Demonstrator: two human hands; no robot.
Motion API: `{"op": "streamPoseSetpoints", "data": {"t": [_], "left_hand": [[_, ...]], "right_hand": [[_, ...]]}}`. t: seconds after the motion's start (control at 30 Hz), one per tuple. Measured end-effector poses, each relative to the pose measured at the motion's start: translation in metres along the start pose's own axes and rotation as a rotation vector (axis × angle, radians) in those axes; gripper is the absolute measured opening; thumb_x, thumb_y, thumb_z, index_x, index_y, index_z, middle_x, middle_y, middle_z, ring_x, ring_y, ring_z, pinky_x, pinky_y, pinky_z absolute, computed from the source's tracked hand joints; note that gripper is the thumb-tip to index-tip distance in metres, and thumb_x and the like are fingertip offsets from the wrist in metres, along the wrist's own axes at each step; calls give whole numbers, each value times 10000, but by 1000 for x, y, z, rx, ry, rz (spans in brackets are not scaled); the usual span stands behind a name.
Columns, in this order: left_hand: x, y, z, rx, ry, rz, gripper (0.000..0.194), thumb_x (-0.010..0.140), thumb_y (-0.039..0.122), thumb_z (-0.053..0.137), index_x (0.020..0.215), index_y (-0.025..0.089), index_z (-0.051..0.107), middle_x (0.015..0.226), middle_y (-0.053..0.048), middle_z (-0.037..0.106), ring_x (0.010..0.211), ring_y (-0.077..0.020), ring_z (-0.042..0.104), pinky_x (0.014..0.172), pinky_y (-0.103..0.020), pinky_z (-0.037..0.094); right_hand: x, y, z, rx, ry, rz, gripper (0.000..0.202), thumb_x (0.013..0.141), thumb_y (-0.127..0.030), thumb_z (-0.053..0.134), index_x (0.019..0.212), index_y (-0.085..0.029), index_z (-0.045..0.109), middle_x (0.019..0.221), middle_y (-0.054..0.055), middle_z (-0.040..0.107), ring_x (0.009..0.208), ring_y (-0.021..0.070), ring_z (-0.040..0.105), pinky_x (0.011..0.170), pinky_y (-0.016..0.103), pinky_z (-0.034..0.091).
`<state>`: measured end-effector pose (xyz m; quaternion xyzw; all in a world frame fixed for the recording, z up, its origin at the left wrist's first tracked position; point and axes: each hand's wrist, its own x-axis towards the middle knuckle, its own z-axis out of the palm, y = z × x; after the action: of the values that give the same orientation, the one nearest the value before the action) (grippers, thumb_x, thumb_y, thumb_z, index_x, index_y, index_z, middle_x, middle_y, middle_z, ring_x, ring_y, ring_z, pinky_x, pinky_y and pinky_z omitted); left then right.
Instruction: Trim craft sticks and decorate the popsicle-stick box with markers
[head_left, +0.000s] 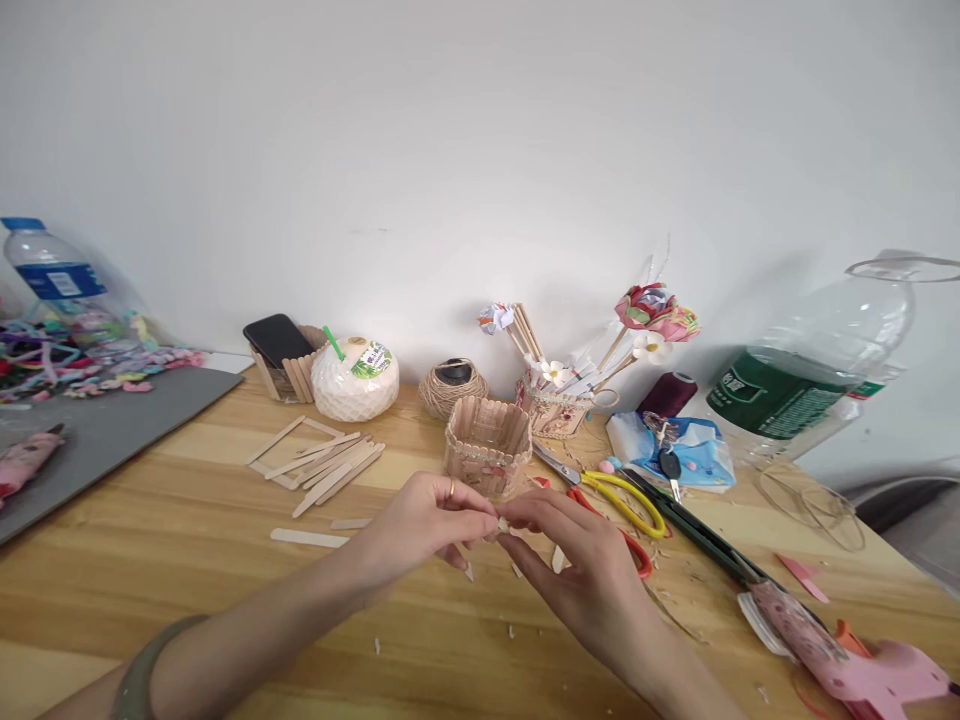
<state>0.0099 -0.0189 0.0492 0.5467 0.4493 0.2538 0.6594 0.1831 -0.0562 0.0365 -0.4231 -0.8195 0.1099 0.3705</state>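
My left hand (442, 515), a ring on one finger, is closed in a pinch above the table. Facing it, my right hand (581, 545) has its thumb and fingers pinched too. A small pale piece (502, 525) sits between the fingertips of both; its kind is too small and too covered to make out. Just behind the fingers stands a small open box (489, 445) made of wooden craft sticks with trim round its rim. Scissors with yellow handles (626, 500) lie beside my right hand, and red-handled scissors (637, 553) are partly hidden under it.
Loose craft sticks (341, 470) lie left of the box. Behind stand a coconut (355, 380) with a green straw, a twine ball (452, 385) and a decorated flower holder (555, 412). A pink glue gun (874, 670) lies at right, near a large bottle (795, 385).
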Motion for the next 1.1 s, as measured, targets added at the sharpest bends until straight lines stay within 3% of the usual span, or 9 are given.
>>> {"op": "streamPoseSetpoints", "data": {"t": [0.1,0.23,0.33,0.43,0.53,0.77,0.9,1.0,1.1], "left_hand": [[1,0,-6,176,76,112,198,721,290,593,806,142,691,750,-31,681,622,-129,564,635,-278,480],[13,2,-16,574,354,584,192,797,235,526,878,159,683,895,-71,688,865,-196,589,815,-345,463],[30,7,-21,894,335,848,208,800,219,553,965,154,660,1031,-100,661,1109,-230,493,966,-384,382],[47,12,-25,1121,197,832,283,774,262,611,1041,168,624,1113,-107,640,1207,-260,426,1070,-502,198],[59,17,-30,1196,103,734,120,799,213,562,854,173,661,923,-70,691,1027,-241,560,1058,-588,53],[58,30,-42,1073,187,668,306,855,338,435,647,176,591,645,5,605,700,-171,544,836,-372,388],[49,36,-39,920,192,587,310,845,375,429,682,166,591,586,26,519,556,-129,454,519,-234,316],[44,38,-33,846,199,586,320,834,390,448,631,167,557,554,39,466,531,-112,416,502,-221,287],[44,38,-30,747,200,586,321,823,409,468,635,165,558,571,33,478,547,-115,436,510,-214,314]], "right_hand": [[-1,3,2,-59,26,-18,109,844,-163,542,913,-183,623,861,65,693,774,179,654,670,289,528],[-2,8,5,-173,53,-54,96,848,-189,549,923,-191,610,868,68,696,783,191,658,672,293,528],[-1,14,3,-211,73,-58,98,851,-200,556,935,-200,606,882,64,694,791,187,658,693,286,519],[1,20,-5,-204,73,9,95,853,-221,559,936,-203,602,863,55,682,773,177,647,686,276,499],[1,24,-15,-213,-7,125,78,846,-251,569,889,-199,607,792,37,665,694,167,624,641,271,475],[-31,28,-21,-283,-292,321,91,728,-138,606,770,-214,634,738,22,679,637,182,628,559,261,451],[-53,29,-18,-325,-388,409,166,716,-79,524,697,-218,613,706,5,658,600,164,603,535,247,434],[-63,30,-26,-207,-359,436,130,744,-126,549,774,-226,627,763,10,670,635,168,615,564,258,466],[-73,30,-49,-90,-149,472,123,821,-296,544,804,-221,641,774,34,690,688,191,641,611,285,504]]}}
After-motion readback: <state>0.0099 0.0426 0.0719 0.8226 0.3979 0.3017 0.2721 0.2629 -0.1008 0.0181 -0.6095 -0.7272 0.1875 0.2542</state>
